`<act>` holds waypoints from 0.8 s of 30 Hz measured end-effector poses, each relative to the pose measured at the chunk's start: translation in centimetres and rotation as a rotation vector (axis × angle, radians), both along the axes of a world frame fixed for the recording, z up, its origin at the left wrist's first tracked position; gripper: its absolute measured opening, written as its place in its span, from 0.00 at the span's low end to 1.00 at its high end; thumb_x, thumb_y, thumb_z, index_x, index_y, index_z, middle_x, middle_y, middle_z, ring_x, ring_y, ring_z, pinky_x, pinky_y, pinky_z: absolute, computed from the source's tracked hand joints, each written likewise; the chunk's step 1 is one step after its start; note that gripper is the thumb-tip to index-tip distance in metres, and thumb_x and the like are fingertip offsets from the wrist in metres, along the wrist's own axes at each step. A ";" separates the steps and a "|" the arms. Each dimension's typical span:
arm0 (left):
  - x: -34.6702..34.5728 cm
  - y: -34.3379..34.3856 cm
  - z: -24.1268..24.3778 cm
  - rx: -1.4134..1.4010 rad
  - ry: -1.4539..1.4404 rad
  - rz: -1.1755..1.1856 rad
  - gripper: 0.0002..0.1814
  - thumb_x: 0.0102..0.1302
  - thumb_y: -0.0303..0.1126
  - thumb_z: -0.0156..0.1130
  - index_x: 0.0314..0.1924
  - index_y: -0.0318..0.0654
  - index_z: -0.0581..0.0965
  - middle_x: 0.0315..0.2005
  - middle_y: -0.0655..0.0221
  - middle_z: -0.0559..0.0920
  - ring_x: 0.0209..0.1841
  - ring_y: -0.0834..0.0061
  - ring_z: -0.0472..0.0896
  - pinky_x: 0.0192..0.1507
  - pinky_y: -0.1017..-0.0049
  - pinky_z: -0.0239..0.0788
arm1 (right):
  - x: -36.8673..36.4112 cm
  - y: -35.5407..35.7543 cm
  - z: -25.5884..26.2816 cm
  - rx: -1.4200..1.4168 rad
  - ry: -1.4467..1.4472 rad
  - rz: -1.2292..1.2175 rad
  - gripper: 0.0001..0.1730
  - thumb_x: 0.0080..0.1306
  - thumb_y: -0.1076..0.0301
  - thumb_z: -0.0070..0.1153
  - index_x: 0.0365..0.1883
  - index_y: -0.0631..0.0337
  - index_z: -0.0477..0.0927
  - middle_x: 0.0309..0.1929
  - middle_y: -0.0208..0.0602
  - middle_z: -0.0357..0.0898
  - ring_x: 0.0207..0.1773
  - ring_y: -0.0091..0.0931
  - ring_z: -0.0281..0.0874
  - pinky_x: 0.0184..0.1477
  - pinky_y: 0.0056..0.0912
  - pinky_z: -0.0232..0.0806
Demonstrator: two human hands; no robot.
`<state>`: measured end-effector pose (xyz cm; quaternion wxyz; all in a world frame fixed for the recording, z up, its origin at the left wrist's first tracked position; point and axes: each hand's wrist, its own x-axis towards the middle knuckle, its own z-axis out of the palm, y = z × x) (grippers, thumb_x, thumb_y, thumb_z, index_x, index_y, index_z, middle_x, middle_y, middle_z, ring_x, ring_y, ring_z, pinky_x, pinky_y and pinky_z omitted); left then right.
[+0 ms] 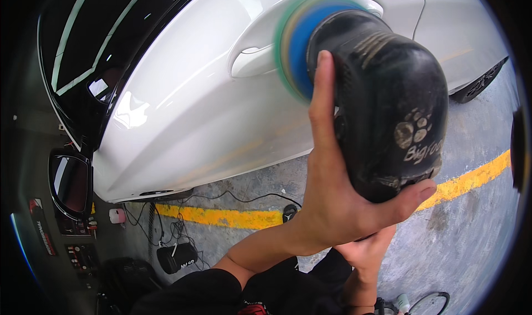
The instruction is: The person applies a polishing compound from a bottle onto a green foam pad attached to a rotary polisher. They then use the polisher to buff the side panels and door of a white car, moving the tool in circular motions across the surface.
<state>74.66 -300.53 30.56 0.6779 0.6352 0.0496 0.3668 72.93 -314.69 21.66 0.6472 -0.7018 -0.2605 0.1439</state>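
Observation:
A black Bigfoot orbital polisher [399, 107] fills the upper right middle. My left hand [332, 190] wraps its body, with one finger stretched up along the side and the thumb under the near end. My right hand [370, 248] is below and behind the left, closed around the tool's lower part, which is mostly hidden. The polisher's round foam pad [296, 51], blue and green, is blurred as if spinning. It is up against the white car door [195, 94] and covers part of the white door handle [254, 61]; I cannot see the pad's contact face.
The side mirror [70, 184] juts out at the left. A black cable [245, 199] runs over the grey floor [266, 178] near a yellow line [224, 218]. A black bucket [176, 257] stands among cords at lower left. A bottle [402, 302] and hose [444, 300] are at lower right.

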 end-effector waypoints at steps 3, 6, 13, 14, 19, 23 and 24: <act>1.0 0.0 -0.2 0.106 0.052 0.005 0.75 0.52 0.35 0.82 0.81 0.37 0.30 0.70 0.40 0.65 0.69 0.52 0.75 0.72 0.60 0.65 | 0.4 -0.7 -0.2 0.047 0.172 0.019 0.50 0.46 0.60 0.85 0.63 0.72 0.73 0.59 0.46 0.79 0.59 0.33 0.80 0.62 0.38 0.71; 0.4 0.2 -0.3 0.087 0.054 -0.004 0.76 0.52 0.36 0.82 0.80 0.39 0.28 0.70 0.41 0.65 0.69 0.53 0.75 0.71 0.60 0.67 | 0.2 -0.4 -0.3 0.043 0.111 0.048 0.57 0.44 0.59 0.85 0.68 0.71 0.67 0.59 0.49 0.78 0.59 0.36 0.81 0.61 0.40 0.71; -5.0 2.1 -1.4 -0.123 0.096 -0.028 0.78 0.50 0.37 0.83 0.80 0.41 0.26 0.70 0.44 0.63 0.69 0.55 0.74 0.69 0.59 0.70 | -2.7 2.1 -1.6 0.024 -0.161 0.025 0.67 0.42 0.65 0.84 0.77 0.66 0.57 0.58 0.56 0.80 0.53 0.45 0.85 0.55 0.46 0.77; -5.6 2.4 -1.8 -0.126 0.081 -0.033 0.78 0.50 0.37 0.83 0.80 0.41 0.27 0.70 0.44 0.63 0.69 0.55 0.74 0.69 0.59 0.69 | -3.1 2.4 -2.0 0.018 -0.207 0.023 0.66 0.42 0.65 0.84 0.77 0.66 0.57 0.58 0.56 0.80 0.53 0.46 0.86 0.54 0.45 0.77; -6.7 3.7 -3.9 -0.101 -0.008 -0.057 0.79 0.49 0.38 0.84 0.81 0.41 0.27 0.71 0.45 0.62 0.70 0.55 0.73 0.70 0.60 0.69 | -4.2 3.6 -4.0 0.030 -0.316 -0.061 0.65 0.48 0.58 0.85 0.78 0.65 0.57 0.57 0.57 0.80 0.51 0.46 0.86 0.52 0.44 0.78; -6.7 4.1 -5.1 -0.077 -0.093 -0.074 0.80 0.48 0.38 0.85 0.81 0.42 0.27 0.72 0.45 0.61 0.71 0.55 0.72 0.70 0.61 0.68 | -4.3 3.7 -4.3 0.023 -0.376 -0.106 0.66 0.50 0.56 0.84 0.78 0.66 0.55 0.55 0.55 0.82 0.49 0.43 0.87 0.50 0.42 0.78; -6.8 4.2 -5.4 -0.078 -0.105 -0.075 0.80 0.48 0.38 0.85 0.81 0.42 0.27 0.72 0.45 0.61 0.71 0.55 0.72 0.70 0.61 0.68 | -4.3 3.7 -4.3 0.005 -0.436 -0.121 0.66 0.50 0.57 0.84 0.78 0.66 0.54 0.54 0.55 0.82 0.48 0.43 0.87 0.50 0.42 0.78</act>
